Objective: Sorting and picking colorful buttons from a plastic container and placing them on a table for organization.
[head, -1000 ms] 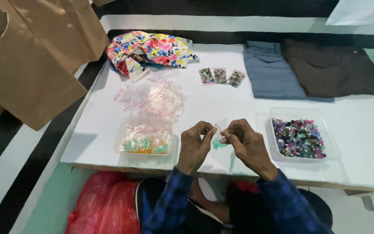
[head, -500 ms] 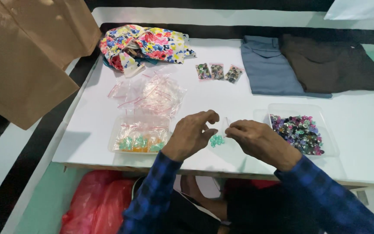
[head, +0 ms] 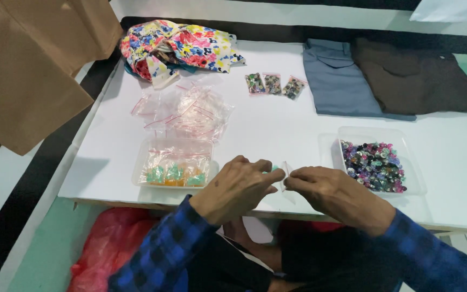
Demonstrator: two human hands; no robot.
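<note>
1. Head view: left hand (head: 236, 186) and right hand (head: 333, 194) meet at lower centre, both pinched shut on 1 small clear bag (head: 284, 174).
2. Bag stands upright between the fingertips, equally near both.
3. Bead tray (head: 409, 162) lies right of the grip.

A: Table (head: 277, 130)?
B: White. Folded cloths: one slate blue (head: 339, 81), one dark brown (head: 417, 75).
A: Bundle (head: 179, 48)?
B: Floral print, red, yellow, blue on white.
A: Trays?
B: Clear; beads (head: 374, 165) mixed purple, green, black. Sleeves (head: 163, 254): blue-black check. Bag (head: 104, 254): red.
</note>
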